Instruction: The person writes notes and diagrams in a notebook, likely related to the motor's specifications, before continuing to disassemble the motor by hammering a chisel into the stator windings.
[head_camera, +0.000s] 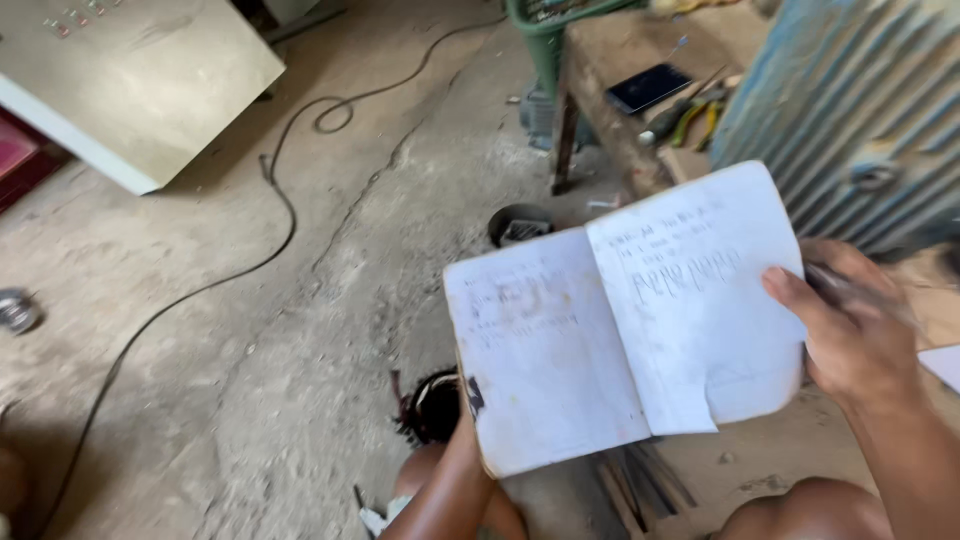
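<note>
A black cable snakes across the dusty concrete floor.

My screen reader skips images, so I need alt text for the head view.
An open notebook with handwritten pages is held over a concrete floor, the right hand gripping its right page and a pen, the left hand mostly hidden beneath it. Behind are a wooden bench with pliers and a black cable.

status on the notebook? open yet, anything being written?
Done: notebook is open, both pages showing handwriting. In hand: left hand props it from below, right hand pins the right page, gripping a pen-like object. Left: tip is off the paper; pliers lie untouched on the bench.
</note>
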